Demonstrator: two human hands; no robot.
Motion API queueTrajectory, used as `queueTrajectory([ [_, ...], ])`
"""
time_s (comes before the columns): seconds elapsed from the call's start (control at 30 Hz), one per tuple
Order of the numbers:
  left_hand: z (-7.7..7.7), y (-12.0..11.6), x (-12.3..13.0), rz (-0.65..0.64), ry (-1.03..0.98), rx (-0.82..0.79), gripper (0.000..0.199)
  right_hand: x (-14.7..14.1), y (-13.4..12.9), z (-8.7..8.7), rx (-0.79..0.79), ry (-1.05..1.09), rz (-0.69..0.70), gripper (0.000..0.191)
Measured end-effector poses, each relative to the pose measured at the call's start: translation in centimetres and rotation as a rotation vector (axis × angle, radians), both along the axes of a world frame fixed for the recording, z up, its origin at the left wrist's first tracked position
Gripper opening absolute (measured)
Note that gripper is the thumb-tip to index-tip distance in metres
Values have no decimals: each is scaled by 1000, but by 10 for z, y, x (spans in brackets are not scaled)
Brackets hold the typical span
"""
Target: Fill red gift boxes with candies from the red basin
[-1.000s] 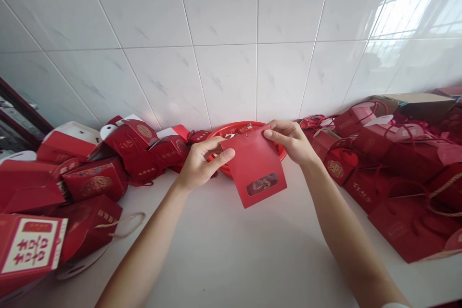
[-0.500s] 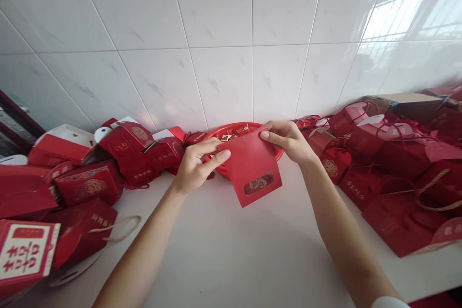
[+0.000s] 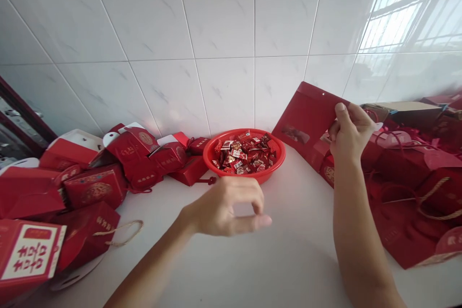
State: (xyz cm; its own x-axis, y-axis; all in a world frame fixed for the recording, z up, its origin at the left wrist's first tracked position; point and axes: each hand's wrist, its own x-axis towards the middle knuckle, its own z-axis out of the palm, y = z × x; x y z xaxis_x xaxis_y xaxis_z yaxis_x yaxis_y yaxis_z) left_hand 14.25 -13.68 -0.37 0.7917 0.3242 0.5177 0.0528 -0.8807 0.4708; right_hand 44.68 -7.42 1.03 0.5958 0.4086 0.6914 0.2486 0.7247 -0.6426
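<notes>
My right hand (image 3: 350, 130) pinches a flat red paper bag (image 3: 310, 115) by its upper right corner, thumb in front. The bag hangs tilted at the right, with a small oval window near its lower end and a small hole at the top edge. My left hand (image 3: 231, 207) hovers over the white table, its thumb and fingers curved apart around bare air. Just beyond the left hand stands a round red plastic basket (image 3: 208, 163), holding many wrapped candies (image 3: 245, 154) in red and white wrappers.
Red gift boxes (image 3: 133, 149) are heaped along the left side, some with cord handles. More red boxes and bags (image 3: 407, 187) pile up on the right, partly behind my right arm. A white tiled wall (image 3: 224, 91) rises behind the table (image 3: 231, 269).
My left hand has let go of the red paper bag and moved down toward me. My right hand has carried the bag to the right and up, uncovering the basket of candies.
</notes>
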Motion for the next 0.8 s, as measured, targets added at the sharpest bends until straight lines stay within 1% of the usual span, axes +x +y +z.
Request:
queueTrajectory([
  [0.03,-3,-2,3,-31,78,-14,17,5,3,-3,-12,1,-47,41],
  [0.1,-11,-4,8,-49,182,-31,15,11,12,-11,-51,2,-129,40],
  [0.17,-16,-3,11,-32,229,-43,16,14,22,-20,-122,1,-200,39],
  [0.27,-19,-1,12,-3,267,-65,16,13,38,-37,-287,-42,-262,37],
  [0.33,-19,-1,12,3,288,-72,16,10,48,-50,-412,-84,-257,35],
  [0.43,-20,-1,11,1,295,-74,15,5,60,-69,-593,-104,-211,31],
  [0.5,-21,0,11,4,294,-81,14,2,67,-81,-670,-88,-179,27],
  [0.63,-24,5,10,2,291,-94,14,1,79,-97,-711,-55,-170,25],
  [0.73,-24,9,8,8,277,-94,14,5,87,-107,-734,-74,-204,32],
  [0.8,-21,14,5,32,272,-99,14,9,93,-114,-734,-140,-221,39],
])
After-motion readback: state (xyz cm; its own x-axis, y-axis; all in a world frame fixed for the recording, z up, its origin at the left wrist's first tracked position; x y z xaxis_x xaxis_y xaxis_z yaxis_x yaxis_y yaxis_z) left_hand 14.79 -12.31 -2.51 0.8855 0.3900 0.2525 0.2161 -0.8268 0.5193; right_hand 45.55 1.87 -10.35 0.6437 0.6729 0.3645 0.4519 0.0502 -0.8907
